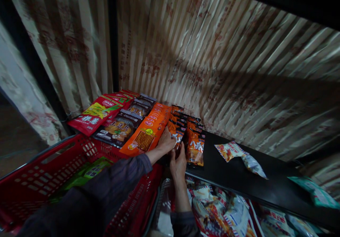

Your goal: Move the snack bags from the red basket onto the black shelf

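My left hand (165, 142) reaches over a red shopping basket (47, 184) and rests on a small orange snack packet (175, 132) at the front of a row on a dark shelf (225, 169). Its fingers curl round the packet's edge. My right hand (178, 163) comes up from below and touches the same packet's lower end, fingers closed against it. Beside them stands another row of orange snack packets (195, 145). A long orange packet stack (148, 131) lies just left of my left hand.
Dark packets (122, 125) and red packets (97, 114) lie in rows further left. A loose white-and-orange packet (239, 155) and a green packet (316, 192) lie on the shelf to the right. More packets (220, 212) fill the shelf below. Green packets (85, 173) sit in the basket.
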{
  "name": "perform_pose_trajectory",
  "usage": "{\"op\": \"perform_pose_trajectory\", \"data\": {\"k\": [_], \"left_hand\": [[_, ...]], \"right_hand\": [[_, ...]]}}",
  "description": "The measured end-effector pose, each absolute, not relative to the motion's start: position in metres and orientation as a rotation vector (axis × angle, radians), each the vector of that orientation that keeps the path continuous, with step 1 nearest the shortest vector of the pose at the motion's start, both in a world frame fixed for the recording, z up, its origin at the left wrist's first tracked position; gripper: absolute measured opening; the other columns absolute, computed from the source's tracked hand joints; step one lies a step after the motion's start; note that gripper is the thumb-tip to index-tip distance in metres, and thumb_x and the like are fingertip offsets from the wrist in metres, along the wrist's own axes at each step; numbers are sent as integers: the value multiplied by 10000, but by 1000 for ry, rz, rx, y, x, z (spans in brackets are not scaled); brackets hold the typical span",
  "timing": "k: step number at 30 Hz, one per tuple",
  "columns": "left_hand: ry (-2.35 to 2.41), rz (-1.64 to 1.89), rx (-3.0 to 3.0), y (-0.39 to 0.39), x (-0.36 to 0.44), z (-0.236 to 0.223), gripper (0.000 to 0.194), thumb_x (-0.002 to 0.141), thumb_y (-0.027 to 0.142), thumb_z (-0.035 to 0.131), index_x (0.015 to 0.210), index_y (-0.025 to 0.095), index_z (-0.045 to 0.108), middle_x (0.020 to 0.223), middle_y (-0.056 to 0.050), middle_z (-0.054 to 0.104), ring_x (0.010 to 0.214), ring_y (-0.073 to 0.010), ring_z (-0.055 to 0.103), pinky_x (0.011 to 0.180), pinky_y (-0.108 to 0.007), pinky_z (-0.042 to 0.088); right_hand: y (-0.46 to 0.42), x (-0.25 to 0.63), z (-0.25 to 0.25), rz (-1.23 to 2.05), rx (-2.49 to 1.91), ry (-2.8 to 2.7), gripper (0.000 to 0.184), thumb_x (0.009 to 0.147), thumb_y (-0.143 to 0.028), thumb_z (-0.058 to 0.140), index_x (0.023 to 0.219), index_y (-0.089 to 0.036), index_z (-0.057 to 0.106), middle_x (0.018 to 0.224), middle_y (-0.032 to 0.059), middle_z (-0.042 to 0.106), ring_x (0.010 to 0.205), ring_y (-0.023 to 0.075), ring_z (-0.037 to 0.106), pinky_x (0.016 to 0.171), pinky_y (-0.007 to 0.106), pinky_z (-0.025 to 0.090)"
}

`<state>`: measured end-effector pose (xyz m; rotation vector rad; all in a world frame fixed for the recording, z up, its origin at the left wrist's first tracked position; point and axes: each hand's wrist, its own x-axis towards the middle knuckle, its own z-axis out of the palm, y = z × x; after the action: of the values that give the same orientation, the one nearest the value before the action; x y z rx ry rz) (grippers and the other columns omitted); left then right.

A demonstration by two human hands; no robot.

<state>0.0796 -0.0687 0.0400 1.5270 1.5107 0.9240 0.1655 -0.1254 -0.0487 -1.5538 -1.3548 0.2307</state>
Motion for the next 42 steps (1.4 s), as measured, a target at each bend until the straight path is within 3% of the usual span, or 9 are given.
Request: {"op": "perform_pose_trajectory", "data": {"k": [6,11,16,22,35,42], "left_hand": [[1507,930,1586,-65,83,37,587,837,117,525,1417,146,437,1398,-146,553,1391,-254,416,1156,-352,311],[1514,917,1597,-64,82,37,629,830,125,534,1442,139,391,1385,-164,558,1328,-272,493,1114,-366,374],[1494,963,1612,-66,82,37,718,825,102,517,1500,125,275,1434,-159,516,1406,-240,395,1181,-355,277],[1494,949,1603,-69,83,33,685,839,133,503,1493,106,304,1529,-184,393,1463,-264,283,1199,-381,234],[1464,962,1592,-86,79,32,771,802,111,549,1512,73,249,1559,-205,331,1454,-260,303,1203,-363,219],[1479,944,1631,-104,75,27,764,791,92,522,1500,16,250,1573,-231,280,1479,-280,234,1219,-387,194]], "right_hand": [[-124,166,-53,171,-1542,-1383,664,938,-495,359,1442,-64,390,1442,233,489,1308,288,516,1067,478,426],[-123,166,-54,146,-1564,-1397,642,952,-479,321,1448,-76,386,1432,223,502,1292,290,528,1060,483,427],[-123,165,-54,164,-1574,-1380,654,945,-455,329,1450,-42,377,1444,244,482,1301,298,519,1071,491,416],[-126,166,-54,194,-1559,-1391,642,953,-457,351,1478,-87,343,1459,209,479,1338,275,487,1078,461,419],[-126,173,-55,239,-1552,-1402,659,946,-500,369,1453,-78,381,1447,216,490,1332,283,493,1078,467,413],[-127,168,-58,185,-1544,-1382,686,930,-500,386,1470,-80,349,1420,236,506,1282,303,530,1051,494,425]]}}
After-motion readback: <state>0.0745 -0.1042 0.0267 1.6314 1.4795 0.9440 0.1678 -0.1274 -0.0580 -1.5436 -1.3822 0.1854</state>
